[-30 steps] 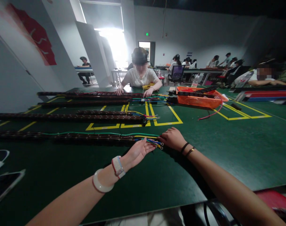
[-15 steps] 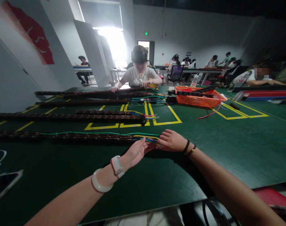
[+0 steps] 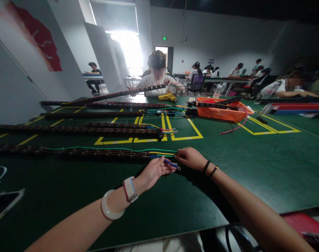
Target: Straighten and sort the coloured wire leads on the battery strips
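Note:
A long dark wire bundle (image 3: pixel 96 152) lies across the green table, its coloured wire ends pointing right. My left hand (image 3: pixel 156 170), palm up, has its thumb pressed on a blue wire (image 3: pixel 171 163) that ends in a ring terminal (image 3: pixel 178 168) just past the fingertips. Above and to the right, my right hand (image 3: pixel 191 158) is closed at the ends of the green and yellow wires (image 3: pixel 162 153). Its fingertips pinch them, partly hidden by the hand itself. The two hands are slightly apart.
More dark bundles (image 3: pixel 122 131) lie beyond, over yellow tape outlines. An orange basket (image 3: pixel 219 113) stands at the back right. Across the table a person (image 3: pixel 155 78) lifts a dark bundle near a yellow heat gun (image 3: pixel 168 97). A phone (image 3: pixel 5 206) lies at left.
My hands have parted slightly, and the blue wire now lies separate over my left fingers. Across the table, the person has raised a bundle, uncovering the yellow tool.

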